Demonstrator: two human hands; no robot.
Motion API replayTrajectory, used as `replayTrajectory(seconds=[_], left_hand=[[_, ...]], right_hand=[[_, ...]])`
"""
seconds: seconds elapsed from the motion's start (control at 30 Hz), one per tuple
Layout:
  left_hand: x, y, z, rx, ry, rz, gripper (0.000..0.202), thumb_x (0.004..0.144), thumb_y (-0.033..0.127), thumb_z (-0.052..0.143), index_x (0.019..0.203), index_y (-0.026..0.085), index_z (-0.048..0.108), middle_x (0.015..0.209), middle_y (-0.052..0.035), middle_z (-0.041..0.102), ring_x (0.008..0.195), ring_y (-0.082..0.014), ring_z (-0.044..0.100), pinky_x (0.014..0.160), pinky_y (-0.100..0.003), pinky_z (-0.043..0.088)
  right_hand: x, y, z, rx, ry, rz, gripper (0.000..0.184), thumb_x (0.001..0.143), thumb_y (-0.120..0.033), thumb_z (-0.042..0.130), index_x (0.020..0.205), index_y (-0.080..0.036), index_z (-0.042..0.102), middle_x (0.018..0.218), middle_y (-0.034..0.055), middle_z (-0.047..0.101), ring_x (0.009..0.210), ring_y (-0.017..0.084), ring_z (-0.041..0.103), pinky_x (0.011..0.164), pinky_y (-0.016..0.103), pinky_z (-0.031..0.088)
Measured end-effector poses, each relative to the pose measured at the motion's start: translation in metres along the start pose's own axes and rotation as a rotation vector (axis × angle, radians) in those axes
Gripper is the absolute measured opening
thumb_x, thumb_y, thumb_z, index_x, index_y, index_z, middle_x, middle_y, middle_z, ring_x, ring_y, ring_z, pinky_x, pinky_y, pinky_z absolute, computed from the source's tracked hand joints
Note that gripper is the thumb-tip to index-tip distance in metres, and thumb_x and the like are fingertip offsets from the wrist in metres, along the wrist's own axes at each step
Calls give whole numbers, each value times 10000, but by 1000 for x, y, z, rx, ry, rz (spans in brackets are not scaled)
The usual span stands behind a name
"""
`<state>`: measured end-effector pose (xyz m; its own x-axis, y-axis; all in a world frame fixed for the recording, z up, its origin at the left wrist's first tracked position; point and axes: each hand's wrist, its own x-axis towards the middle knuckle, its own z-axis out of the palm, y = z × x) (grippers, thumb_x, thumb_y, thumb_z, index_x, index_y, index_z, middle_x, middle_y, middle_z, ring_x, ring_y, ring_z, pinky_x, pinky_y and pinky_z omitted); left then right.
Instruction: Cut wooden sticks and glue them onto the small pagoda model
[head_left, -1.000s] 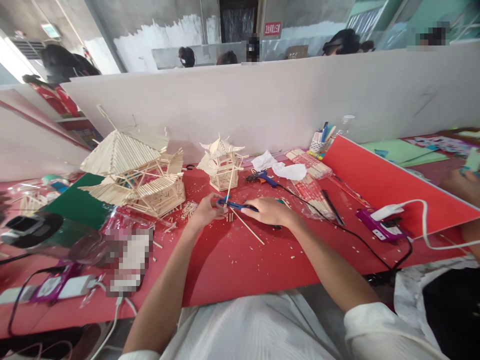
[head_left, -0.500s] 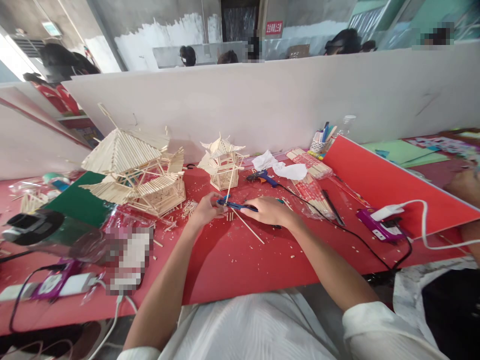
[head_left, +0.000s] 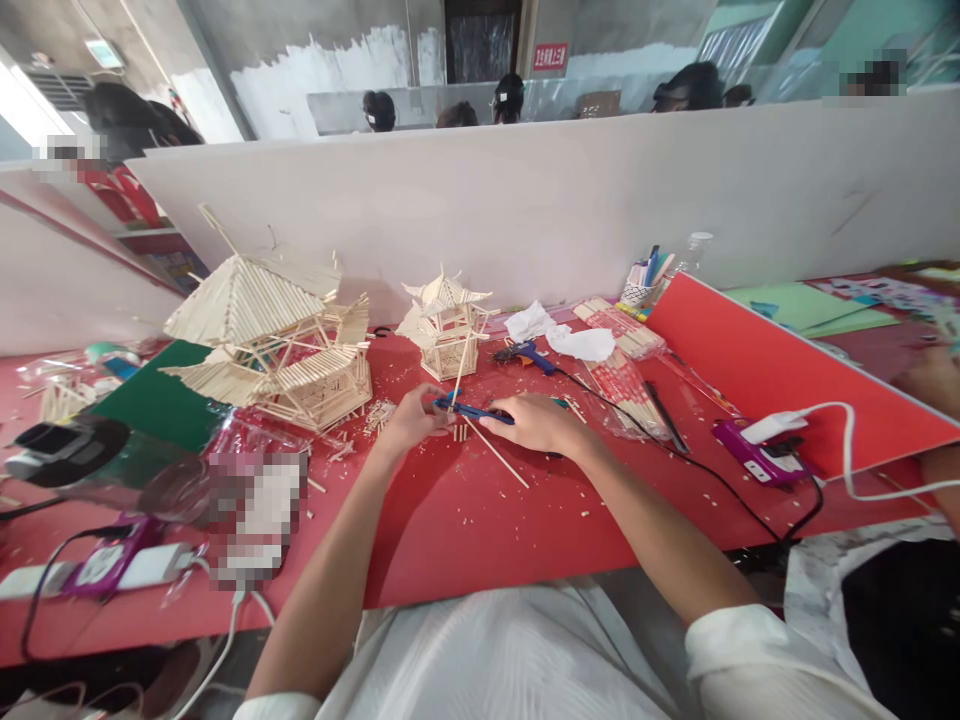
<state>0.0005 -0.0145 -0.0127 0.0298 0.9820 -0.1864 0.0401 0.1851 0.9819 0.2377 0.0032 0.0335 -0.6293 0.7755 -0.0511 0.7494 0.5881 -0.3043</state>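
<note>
My right hand (head_left: 541, 422) is closed around a slim blue cutting tool (head_left: 487, 412) whose exact kind is hard to make out. The tool's front end lies at the fingers of my left hand (head_left: 417, 418), which pinch a thin wooden stick (head_left: 458, 378) standing almost upright. Another long stick (head_left: 501, 456) slants over the table below the tool, and short cut pieces (head_left: 460, 433) lie under my fingers. Just behind my hands stands a small pavilion model (head_left: 448, 340) made of sticks. A larger stick pavilion (head_left: 259, 320) is to the left.
A blue glue gun (head_left: 534, 357), white tissue (head_left: 581, 342) and stick packs (head_left: 626, 395) lie to the right. Beyond them are a red board (head_left: 795, 370) and a purple power strip (head_left: 761, 452). A big bottle (head_left: 112, 470) lies at left. A white partition (head_left: 525, 200) runs behind.
Almost nothing differs. Both hands, the tool and the stick keep their places; the view has shifted very slightly.
</note>
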Motion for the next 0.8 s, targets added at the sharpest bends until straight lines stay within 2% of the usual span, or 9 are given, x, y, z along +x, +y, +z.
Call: replayTrajectory(seconds=[0.27, 0.47, 0.8], left_hand=[[-3, 2, 2, -1, -18, 33, 487, 665, 198, 894, 1021, 176, 562, 686, 27, 692, 639, -142, 706, 702, -296, 622], [-2, 1, 1, 4, -23, 31, 416, 749, 201, 825, 1077, 172, 571, 784, -17, 736, 678, -140, 715, 732, -304, 623], [-1, -1, 0, 12, -32, 30, 438, 743, 211, 842, 1088, 165, 577, 787, -19, 743, 674, -136, 717, 753, -322, 632]], right_hand=[[2, 4, 0, -61, 11, 10, 443, 1011, -544, 430, 1018, -201, 710, 920, 103, 765, 790, 237, 672, 619, 287, 297], [3, 8, 2, -50, 23, -5, 431, 1004, -547, 437, 1012, -206, 700, 903, 92, 762, 783, 227, 667, 608, 287, 274], [5, 13, 3, -37, 17, -19, 426, 1005, -555, 447, 1017, -210, 696, 933, 97, 766, 822, 237, 675, 611, 290, 271]])
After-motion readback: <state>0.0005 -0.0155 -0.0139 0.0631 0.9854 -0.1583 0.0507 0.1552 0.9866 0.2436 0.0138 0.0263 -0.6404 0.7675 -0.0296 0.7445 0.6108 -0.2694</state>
